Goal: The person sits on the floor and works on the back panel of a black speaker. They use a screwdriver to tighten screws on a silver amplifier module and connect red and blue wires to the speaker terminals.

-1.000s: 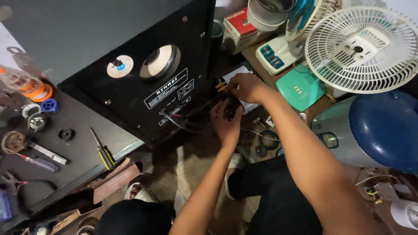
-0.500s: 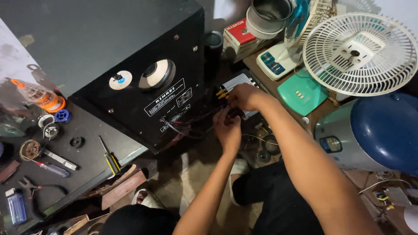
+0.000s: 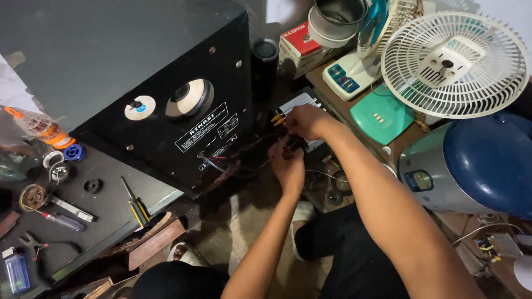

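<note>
Speaker cabinet [image 3: 138, 83], black and boxy, took up most of the left half of your view. It lay on its side on the dark worktop [image 3: 105, 221], with its back panel turned toward you. To your right sat a blue domed appliance [image 3: 487, 160], with a white fan [image 3: 454, 63] above it and a teal-and-white base beside that.

Your right hand [image 3: 307, 122] was clenched around a yellow-handled tool [image 3: 277, 117], whose handle ends poked out toward the cabinet. It hovered over a small silver unit [image 3: 299, 102] on the floor, just beside the cabinet's corner. Your left hand [image 3: 288, 166] was just below it, with its fingers curled around something dark. I could not tell whether it gripped a part or only steadied one.

Thin red and black wires [image 3: 221, 160] ran out of the lower back panel toward both hands. You looked to be partway through working on that wiring where it met the silver unit. A next move there would call for small, steady wrist motion, with the wires left slack rather than pulled.

Room was tight. The cabinet's corner closed in on the left, the low table edge and appliances on the right, and your knee below. Toward you was the only free way to withdraw.

A yellow-and-black screwdriver [image 3: 136, 205] lay on the worktop near its edge, well apart from your hands. A blue lighter [image 3: 16, 271] lay farther off at the corner.
</note>
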